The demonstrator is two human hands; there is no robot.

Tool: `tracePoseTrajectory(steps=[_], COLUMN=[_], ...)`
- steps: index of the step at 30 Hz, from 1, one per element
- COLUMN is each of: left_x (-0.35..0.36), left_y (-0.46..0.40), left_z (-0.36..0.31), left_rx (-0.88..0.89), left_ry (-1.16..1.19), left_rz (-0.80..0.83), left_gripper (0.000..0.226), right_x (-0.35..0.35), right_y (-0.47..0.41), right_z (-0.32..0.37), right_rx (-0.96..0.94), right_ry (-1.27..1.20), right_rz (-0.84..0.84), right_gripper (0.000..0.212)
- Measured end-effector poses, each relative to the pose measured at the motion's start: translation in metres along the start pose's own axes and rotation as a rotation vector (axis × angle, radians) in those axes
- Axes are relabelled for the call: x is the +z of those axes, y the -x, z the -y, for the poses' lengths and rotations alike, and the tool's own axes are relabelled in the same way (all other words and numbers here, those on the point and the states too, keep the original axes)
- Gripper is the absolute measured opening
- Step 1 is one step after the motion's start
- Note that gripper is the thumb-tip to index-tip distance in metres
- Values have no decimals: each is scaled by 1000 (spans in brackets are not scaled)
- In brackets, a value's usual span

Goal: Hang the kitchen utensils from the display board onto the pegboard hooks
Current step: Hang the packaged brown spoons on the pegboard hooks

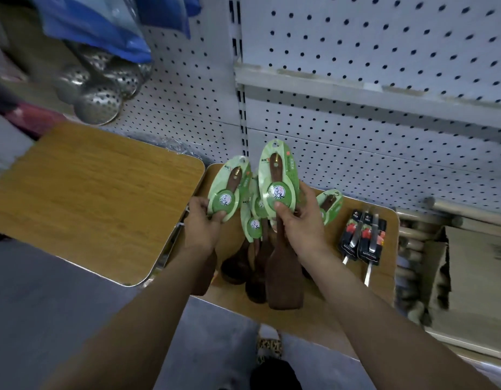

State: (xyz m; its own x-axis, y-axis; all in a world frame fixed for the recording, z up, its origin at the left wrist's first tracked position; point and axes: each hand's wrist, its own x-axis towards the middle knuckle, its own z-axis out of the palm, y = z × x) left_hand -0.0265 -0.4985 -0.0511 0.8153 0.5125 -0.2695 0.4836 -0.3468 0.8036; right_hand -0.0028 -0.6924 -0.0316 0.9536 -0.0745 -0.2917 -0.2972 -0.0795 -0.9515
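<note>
2 hands each grip 1 carded utensil; left hand [202, 220] holds the wooden spoon [229, 190]; right hand [295, 220] holds the wooden spatula [280, 249] near the pegboard [370, 52].

Single head-worn wide-angle view, looking forward and steeply down from above the wooden board [300, 316] that carries the utensils. The board lies near the lens, at frame centre; both forearms enter from the bottom edge and reach up to it. Beyond the board, the white pegboard [370, 80] fills the upper frame, its lines bowed by the lens. Left of the board lies a second wooden board [88, 198]; below it, grey floor [60, 319]. No second view exists, so nothing is shared.
</note>
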Motion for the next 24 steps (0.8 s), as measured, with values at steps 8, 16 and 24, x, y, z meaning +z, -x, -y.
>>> tracePoseTrajectory(steps=[8,16,24], left_x=[-29,-45,-34], left_y=[90,260,407], left_z=[-71,-122,-187], left_rx=[97,275,349], left_ry=[177,361,478], left_rz=[45,159,375], left_gripper=[44,38,20], right_x=[-70,-164,-288], right_y=[79,214,324], right_z=[51,79,122], right_rx=[-110,-219,-312], right_ry=[-11,-80,-70], right_rz=[-62,-183,-340], right_gripper=[61,58,58])
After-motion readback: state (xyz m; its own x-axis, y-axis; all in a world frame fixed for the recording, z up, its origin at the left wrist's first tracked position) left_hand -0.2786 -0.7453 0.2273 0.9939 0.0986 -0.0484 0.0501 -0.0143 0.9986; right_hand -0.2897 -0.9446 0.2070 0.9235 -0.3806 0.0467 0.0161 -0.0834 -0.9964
